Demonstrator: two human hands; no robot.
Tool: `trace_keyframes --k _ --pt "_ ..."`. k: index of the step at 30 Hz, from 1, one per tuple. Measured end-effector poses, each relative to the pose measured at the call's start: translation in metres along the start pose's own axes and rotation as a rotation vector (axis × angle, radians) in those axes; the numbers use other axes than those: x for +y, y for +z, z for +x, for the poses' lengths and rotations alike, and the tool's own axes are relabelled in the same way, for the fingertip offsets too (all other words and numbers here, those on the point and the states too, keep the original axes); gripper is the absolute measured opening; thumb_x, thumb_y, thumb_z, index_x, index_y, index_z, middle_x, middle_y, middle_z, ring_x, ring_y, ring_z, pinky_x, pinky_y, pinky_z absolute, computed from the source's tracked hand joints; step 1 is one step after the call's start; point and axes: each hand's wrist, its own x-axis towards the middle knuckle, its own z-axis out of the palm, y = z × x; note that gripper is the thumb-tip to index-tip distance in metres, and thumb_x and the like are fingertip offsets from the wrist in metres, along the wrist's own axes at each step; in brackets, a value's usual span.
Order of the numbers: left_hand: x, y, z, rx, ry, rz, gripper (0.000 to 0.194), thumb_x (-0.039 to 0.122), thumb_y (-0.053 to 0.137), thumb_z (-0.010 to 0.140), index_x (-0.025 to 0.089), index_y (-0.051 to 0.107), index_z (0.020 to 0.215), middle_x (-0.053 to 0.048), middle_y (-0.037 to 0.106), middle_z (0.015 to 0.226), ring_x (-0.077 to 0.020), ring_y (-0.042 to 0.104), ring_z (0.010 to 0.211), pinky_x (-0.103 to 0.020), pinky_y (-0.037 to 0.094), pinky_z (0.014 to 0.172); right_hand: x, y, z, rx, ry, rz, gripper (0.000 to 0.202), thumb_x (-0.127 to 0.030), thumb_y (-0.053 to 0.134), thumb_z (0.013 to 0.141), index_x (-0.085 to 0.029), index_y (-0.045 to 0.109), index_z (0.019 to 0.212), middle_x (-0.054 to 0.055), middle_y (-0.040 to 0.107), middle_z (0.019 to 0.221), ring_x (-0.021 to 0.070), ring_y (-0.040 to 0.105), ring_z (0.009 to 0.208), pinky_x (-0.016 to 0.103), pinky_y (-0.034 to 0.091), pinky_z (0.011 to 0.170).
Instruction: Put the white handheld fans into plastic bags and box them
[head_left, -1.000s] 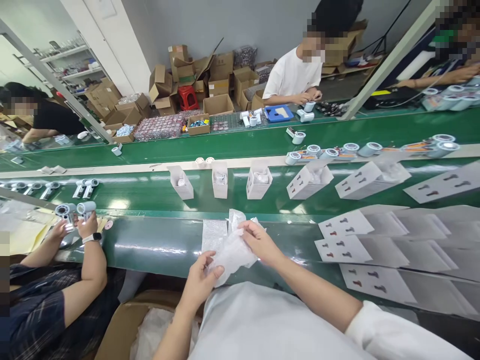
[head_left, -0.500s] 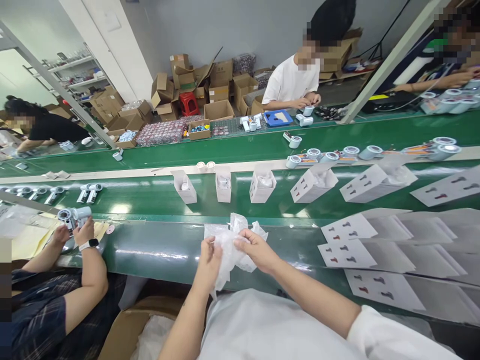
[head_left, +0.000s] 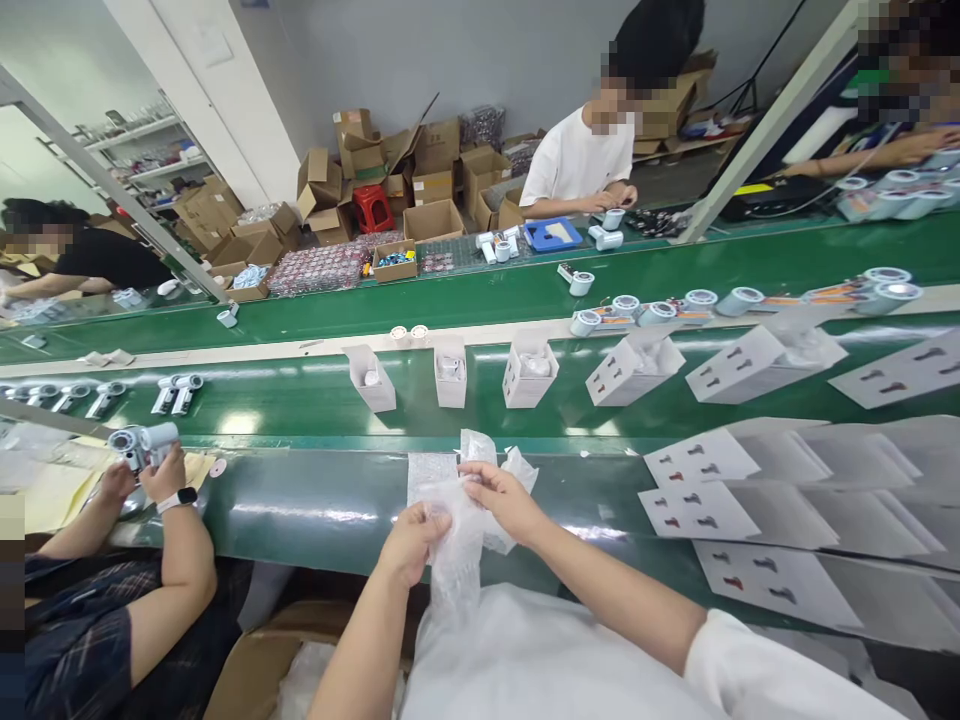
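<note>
The green conveyor belt (head_left: pixel 315 505) runs in front of me; flat white cartons (head_left: pixel 694 458) printed with small product pictures — no lettering I can read — lie to my right. My left hand (head_left: pixel 409 540) and right hand (head_left: pixel 504 497) both pinch a crumpled bubble-wrap bag (head_left: pixel 461 530) above the belt's near edge.

Hands and plastic bag at the near edge of the table

The left hand (head_left: pixel 409 540) and right hand (head_left: pixel 504 497) meet on a plastic bag (head_left: pixel 459 530) over the table (head_left: pixel 315 500); upright boxes (head_left: pixel 450 368) stand in a row behind them, flat cartons (head_left: pixel 697 500) lie to the right, and a co-worker's hands (head_left: pixel 142 475) are far left.
</note>
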Motion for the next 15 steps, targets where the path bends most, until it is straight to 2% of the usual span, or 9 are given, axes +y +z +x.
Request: trace_keyframes --k 3,5,6,7,9,11,13,15 --pt "-0.006 -0.011 0.012 0.348 0.223 0.306 0.036 0.041 0.072 0.065 0.016 0.065 0.089 -0.007 0.067 0.081 -0.0225 0.061 0.08 -0.034 0.045 0.077 0.002 -0.006 0.008 0.117 -0.019 -0.046 0.046 -0.04 0.071 0.06 -0.02 0.059 0.099 -0.003 0.054 0.072 0.013 0.05 0.064 0.03 0.043 0.063" --pt "-0.007 -0.015 0.015 0.559 0.349 0.381 0.038 0.043 0.064 0.074 0.018 0.061 0.103 -0.008 0.066 0.097 -0.0223 0.059 0.093 -0.035 0.044 0.085 0.005 -0.007 0.01 0.162 -0.015 -0.069 0.043 -0.04 0.069 0.062 -0.02 0.059 0.1 -0.004 0.054 0.072 0.0129 0.05 0.062 0.03 0.043 0.062" --pt "-0.008 -0.015 0.015 0.579 0.363 0.365 0.044 0.043 0.063 0.075 0.019 0.057 0.112 -0.009 0.065 0.103 -0.0218 0.059 0.097 -0.034 0.043 0.086 0.007 -0.005 0.01 0.169 -0.013 -0.08 0.042 -0.04 0.067 0.065 -0.02 0.059 0.101 -0.004 0.054 0.071 0.0126 0.049 0.061 0.03 0.043 0.061" --pt "-0.01 -0.013 0.014 0.541 0.348 0.324 0.051 0.042 0.065 0.074 0.02 0.053 0.118 -0.009 0.064 0.106 -0.0213 0.059 0.097 -0.034 0.044 0.086 0.009 -0.004 0.01 0.164 -0.009 -0.089 0.042 -0.041 0.066 0.067 -0.02 0.058 0.102 -0.004 0.053 0.069 0.0124 0.049 0.06 0.029 0.042 0.06" --pt "-0.015 -0.01 0.012 0.382 0.258 0.224 0.065 0.041 0.075 0.065 0.018 0.05 0.121 -0.01 0.065 0.102 -0.0205 0.062 0.089 -0.032 0.047 0.08 0.012 0.0 0.011 0.14 0.001 -0.103 0.042 -0.043 0.064 0.07 -0.019 0.059 0.104 -0.004 0.052 0.065 0.0124 0.048 0.059 0.029 0.041 0.058" --pt "-0.022 -0.01 0.011 0.284 0.16 0.152 0.06 0.041 0.08 0.056 0.015 0.058 0.106 -0.008 0.068 0.089 -0.0192 0.063 0.076 -0.03 0.048 0.07 0.015 -0.002 0.014 0.169 0.007 -0.138 0.043 -0.046 0.064 0.069 -0.019 0.06 0.101 -0.003 0.053 0.065 0.0132 0.049 0.059 0.029 0.043 0.059" --pt "-0.027 -0.019 0.014 0.303 0.102 0.126 0.048 0.048 0.078 0.056 0.015 0.06 0.085 -0.005 0.066 0.073 -0.0169 0.061 0.064 -0.028 0.047 0.063 0.016 -0.013 0.019 0.261 0.004 -0.19 0.043 -0.05 0.063 0.067 -0.019 0.061 0.098 -0.001 0.056 0.069 0.0158 0.053 0.064 0.032 0.046 0.064" --pt "-0.029 -0.035 0.022 0.336 0.086 0.135 0.045 0.055 0.073 0.058 0.016 0.057 0.076 -0.002 0.063 0.066 -0.0157 0.058 0.059 -0.028 0.046 0.06 0.016 -0.033 0.025 0.377 0.0 -0.243 0.046 -0.054 0.058 0.069 -0.02 0.059 0.1 0.003 0.06 0.08 0.021 0.057 0.077 0.037 0.047 0.074"
